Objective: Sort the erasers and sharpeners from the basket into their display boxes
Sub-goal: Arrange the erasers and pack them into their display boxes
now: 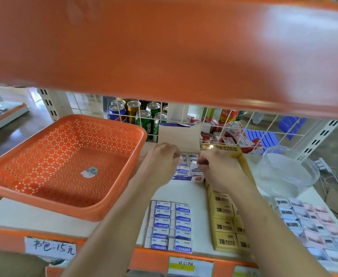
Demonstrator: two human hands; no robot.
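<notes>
Just right of the orange basket (74,136), both hands meet over the white display box (179,134) of blue-and-white erasers (183,172). The right hand (220,168) pinches one small eraser (194,165) at its fingertips above that box, and the left hand (162,159), the one nearer the basket, has its fingers curled, though blur hides whether it grips anything. Farther right of the basket stand gold 2B erasers (223,216) and a clear tub (289,170).
</notes>
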